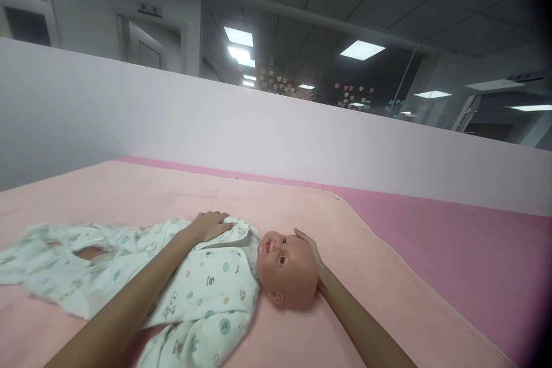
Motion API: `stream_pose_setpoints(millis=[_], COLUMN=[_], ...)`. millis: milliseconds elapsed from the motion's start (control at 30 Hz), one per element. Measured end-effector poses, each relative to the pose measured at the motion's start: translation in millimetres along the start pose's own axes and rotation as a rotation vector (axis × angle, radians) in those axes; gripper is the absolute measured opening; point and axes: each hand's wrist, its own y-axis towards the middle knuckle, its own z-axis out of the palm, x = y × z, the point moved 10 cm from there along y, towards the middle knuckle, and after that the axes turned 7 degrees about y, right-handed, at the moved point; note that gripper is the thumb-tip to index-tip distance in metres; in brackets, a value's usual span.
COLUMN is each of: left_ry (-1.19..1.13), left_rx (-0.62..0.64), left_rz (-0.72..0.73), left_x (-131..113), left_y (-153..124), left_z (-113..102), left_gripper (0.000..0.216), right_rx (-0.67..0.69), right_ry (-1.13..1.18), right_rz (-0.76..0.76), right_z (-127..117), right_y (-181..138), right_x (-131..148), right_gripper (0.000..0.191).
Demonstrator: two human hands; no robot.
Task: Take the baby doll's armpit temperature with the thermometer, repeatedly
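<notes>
A baby doll [288, 270] lies on its back on a peach mat, its bald head toward the right and its face tilted up. It wears white printed baby clothes [215, 287] with animals and dots. My left hand [211, 226] rests flat on the doll's upper chest near the far shoulder, fingers stretched over the cloth. My right hand [311, 247] cups the top and back of the doll's head. One or two of its fingers show along the far side; the others are hidden behind the head. A leg opening in the clothes shows part of the doll's body.
The peach mat [172, 190] covers much of a pink padded surface [452, 247]. A white low wall [276, 132] runs along the back. Beyond it are glass with heart stickers [280, 81], a doorway [150, 46] and ceiling lights.
</notes>
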Motion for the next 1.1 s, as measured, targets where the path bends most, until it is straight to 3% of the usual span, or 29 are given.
stream_pose_setpoints(millis=[200,367,700,1100], left_ry=[0.009,0.004,-0.010,-0.005], left_rx=[-0.002,0.000,0.003,0.002], left_rz=[0.006,0.005,0.005,0.003], left_x=[0,0,-1,-1], left_y=[0,-1,-1,-2], left_z=[0,-1,-1,0], left_gripper=[0.061,0.060,0.060,0.059], right_rx=[-0.011,-0.027,-0.015,-0.087], right_ry=[-0.020,-0.162,-0.132,-0.085], right_rz=[-0.133,-0.059,-0.100,-0.062], right_z=[1,-6,-3,-34], right_y=[-1,3,1,11], right_x=[12,6,7,3], right_gripper=[0.056,0.058,0.055,0.051])
